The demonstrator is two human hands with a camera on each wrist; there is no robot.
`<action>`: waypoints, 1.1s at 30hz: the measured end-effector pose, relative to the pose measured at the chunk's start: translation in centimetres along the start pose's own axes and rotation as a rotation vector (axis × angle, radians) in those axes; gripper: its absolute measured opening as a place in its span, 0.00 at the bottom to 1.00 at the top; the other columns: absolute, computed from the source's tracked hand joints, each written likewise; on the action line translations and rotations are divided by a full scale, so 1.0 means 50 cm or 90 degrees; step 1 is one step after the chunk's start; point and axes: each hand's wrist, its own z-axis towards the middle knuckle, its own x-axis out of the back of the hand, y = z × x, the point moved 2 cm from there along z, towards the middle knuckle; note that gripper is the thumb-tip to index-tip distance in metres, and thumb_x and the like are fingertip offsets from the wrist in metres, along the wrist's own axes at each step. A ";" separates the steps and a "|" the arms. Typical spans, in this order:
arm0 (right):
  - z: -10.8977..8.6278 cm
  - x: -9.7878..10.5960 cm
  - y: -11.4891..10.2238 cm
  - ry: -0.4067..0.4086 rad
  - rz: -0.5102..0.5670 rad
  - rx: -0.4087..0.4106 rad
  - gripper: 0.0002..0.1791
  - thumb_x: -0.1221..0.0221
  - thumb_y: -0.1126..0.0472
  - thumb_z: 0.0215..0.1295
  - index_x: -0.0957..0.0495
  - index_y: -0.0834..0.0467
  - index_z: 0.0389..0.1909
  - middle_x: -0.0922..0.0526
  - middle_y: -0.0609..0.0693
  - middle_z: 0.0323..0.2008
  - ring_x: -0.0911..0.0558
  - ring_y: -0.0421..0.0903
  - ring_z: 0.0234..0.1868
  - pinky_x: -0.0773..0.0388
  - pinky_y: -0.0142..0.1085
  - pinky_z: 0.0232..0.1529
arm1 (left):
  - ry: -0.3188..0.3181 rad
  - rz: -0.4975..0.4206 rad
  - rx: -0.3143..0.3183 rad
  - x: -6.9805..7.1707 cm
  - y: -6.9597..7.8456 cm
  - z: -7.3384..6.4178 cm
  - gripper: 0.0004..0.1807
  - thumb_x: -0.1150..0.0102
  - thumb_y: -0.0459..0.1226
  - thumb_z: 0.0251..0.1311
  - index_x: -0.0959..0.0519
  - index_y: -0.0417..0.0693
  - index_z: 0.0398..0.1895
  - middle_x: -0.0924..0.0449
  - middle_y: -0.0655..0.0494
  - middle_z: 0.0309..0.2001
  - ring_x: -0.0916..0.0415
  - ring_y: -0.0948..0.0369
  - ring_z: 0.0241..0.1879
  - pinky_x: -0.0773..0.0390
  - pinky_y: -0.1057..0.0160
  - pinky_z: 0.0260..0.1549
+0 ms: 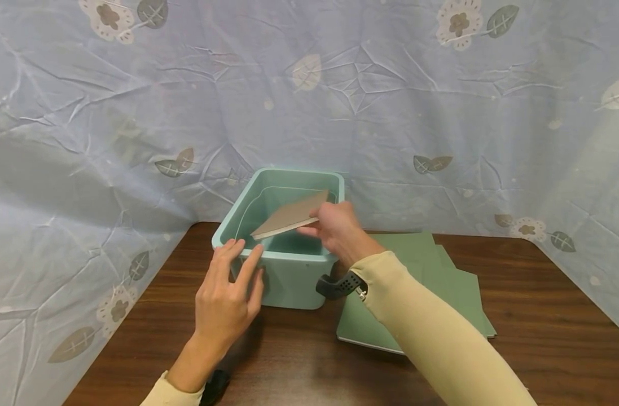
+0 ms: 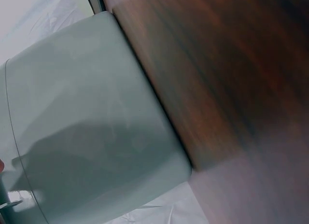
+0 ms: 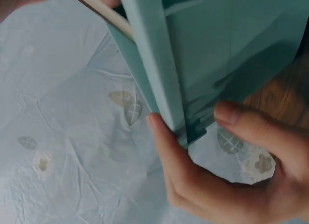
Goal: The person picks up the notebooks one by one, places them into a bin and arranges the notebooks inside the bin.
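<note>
The flat brown cardboard sheet [image 1: 292, 217] hangs tilted over the open mouth of the pale green plastic bin [image 1: 289, 276], its long axis running from the bin's far right corner down toward its near left. The right hand [image 1: 337, 225] pinches it by the right edge, so nearly all of the sheet lies left of that grip and above the bin's hollow. The left hand [image 1: 228, 299] rests with straight fingers on the bin's near rim, holding nothing. Green flat sheets [image 1: 441, 282] lie stacked on the dark wooden tabletop [image 1: 543, 327], just right of the bin.
</note>
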 end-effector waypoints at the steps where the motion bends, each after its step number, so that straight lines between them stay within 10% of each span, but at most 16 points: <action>1: 0.000 0.001 0.000 0.004 -0.013 0.004 0.33 0.51 0.76 0.64 0.44 0.69 0.71 0.37 0.64 0.70 0.31 0.62 0.69 0.27 0.53 0.66 | -0.001 0.000 -0.001 -0.001 0.000 0.000 0.21 0.41 0.37 0.57 0.18 0.46 0.56 0.21 0.35 0.52 0.22 0.41 0.55 0.20 0.40 0.54; 8: 0.000 0.012 -0.009 0.013 -0.051 0.013 0.47 0.40 0.58 0.64 0.57 0.58 0.78 0.53 0.54 0.79 0.53 0.58 0.79 0.54 0.53 0.79 | -0.001 -0.002 -0.007 -0.003 0.004 0.005 0.20 0.42 0.36 0.58 0.18 0.45 0.55 0.21 0.35 0.52 0.22 0.40 0.55 0.21 0.39 0.54; 25: -0.013 0.025 -0.020 -0.049 -0.030 0.020 0.35 0.43 0.57 0.67 0.42 0.60 0.73 0.40 0.59 0.75 0.41 0.61 0.75 0.46 0.54 0.77 | -0.002 0.004 -0.002 -0.001 0.005 0.000 0.21 0.43 0.37 0.58 0.18 0.45 0.56 0.21 0.35 0.52 0.22 0.41 0.55 0.21 0.40 0.54; 33: -0.025 0.041 -0.033 -0.087 -0.145 0.116 0.27 0.45 0.56 0.70 0.31 0.60 0.68 0.32 0.54 0.71 0.35 0.53 0.74 0.40 0.45 0.76 | -0.012 0.006 0.002 -0.002 0.004 -0.003 0.22 0.42 0.37 0.57 0.19 0.45 0.56 0.22 0.35 0.53 0.23 0.41 0.57 0.21 0.40 0.54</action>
